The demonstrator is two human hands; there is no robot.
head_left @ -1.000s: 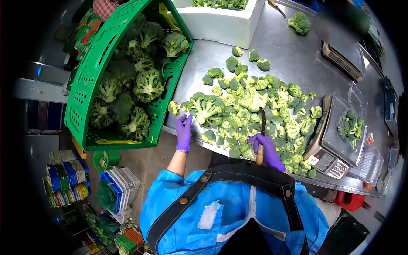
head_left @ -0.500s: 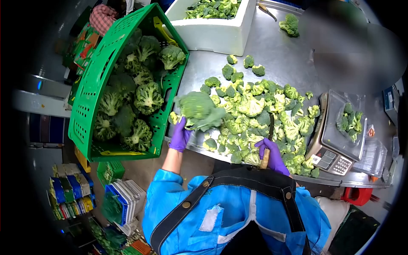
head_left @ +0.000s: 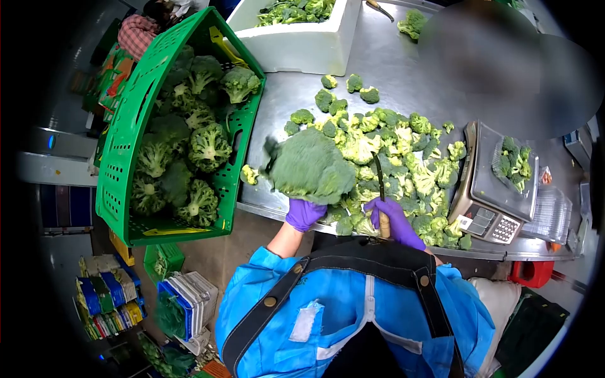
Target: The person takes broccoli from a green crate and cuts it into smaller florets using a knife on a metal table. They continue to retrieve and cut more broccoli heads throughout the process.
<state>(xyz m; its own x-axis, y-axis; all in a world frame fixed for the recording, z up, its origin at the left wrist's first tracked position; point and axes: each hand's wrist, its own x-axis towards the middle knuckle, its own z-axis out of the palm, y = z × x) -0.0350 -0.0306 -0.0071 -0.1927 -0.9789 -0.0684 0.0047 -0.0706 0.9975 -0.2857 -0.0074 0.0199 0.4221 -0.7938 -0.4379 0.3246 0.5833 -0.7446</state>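
In a purple glove, my left hand (head_left: 305, 214) grips a large broccoli head (head_left: 311, 165) from below, with the crown turned up toward me. The stem is hidden under the crown. My right hand (head_left: 396, 222), also gloved, is closed around the wooden handle of a knife (head_left: 384, 223), whose dark, narrow blade points away over the cut florets. A wide heap of broccoli florets (head_left: 403, 157) covers the steel table (head_left: 283, 101) in front of both hands. One small floret (head_left: 249, 174) lies apart, left of the broccoli head.
A tilted green crate (head_left: 126, 183) of broccoli heads stands at left. Behind is a white foam box (head_left: 296, 47) of greens. A scale (head_left: 485, 201) bears a tray of florets (head_left: 513, 164), beside clear trays (head_left: 549, 214). Another knife (head_left: 379, 9) and a broccoli head (head_left: 412, 24) lie farther back.
My left hand has moved right with the broccoli head, nearer the knife, and the crown now faces up more fully. My right hand keeps its hold on the knife. The whole view has shifted slightly.
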